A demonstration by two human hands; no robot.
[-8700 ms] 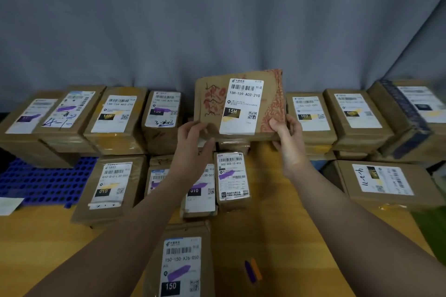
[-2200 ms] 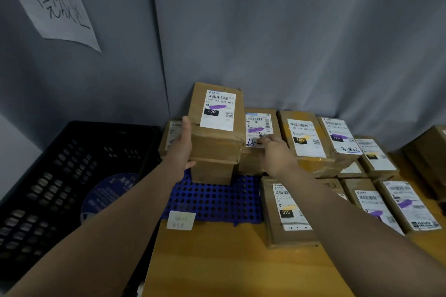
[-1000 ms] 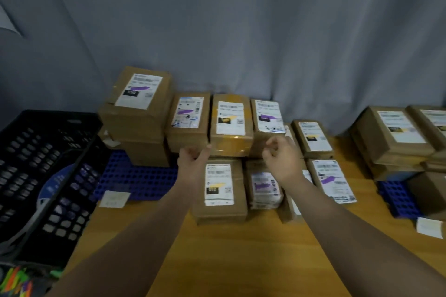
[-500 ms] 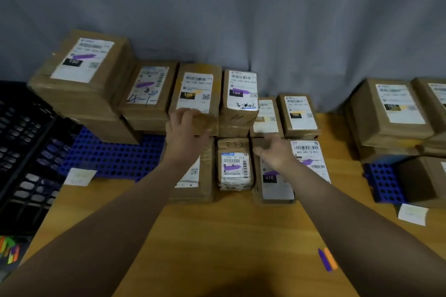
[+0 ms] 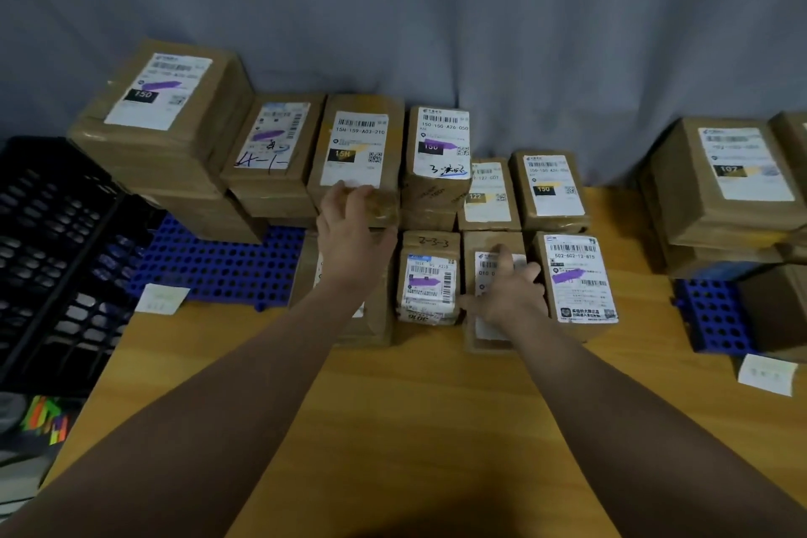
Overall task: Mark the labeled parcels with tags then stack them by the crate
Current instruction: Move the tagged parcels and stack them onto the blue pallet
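So | left hand (image 5: pixel 353 236) loose, touching front edge of 15H parcel (image 5: pixel 359 144) | right hand (image 5: pixel 508 297) spread flat on 010 parcel (image 5: pixel 484 269), front row, tabletop (image 5: pixel 415 406) | tip: grip both long sides before lifting

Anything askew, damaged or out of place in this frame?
The topmost parcel, labelled 150, on the stack beside the black crate sits twisted against the parcels beneath it and seems to overhang toward the crate. Nothing else stands out.
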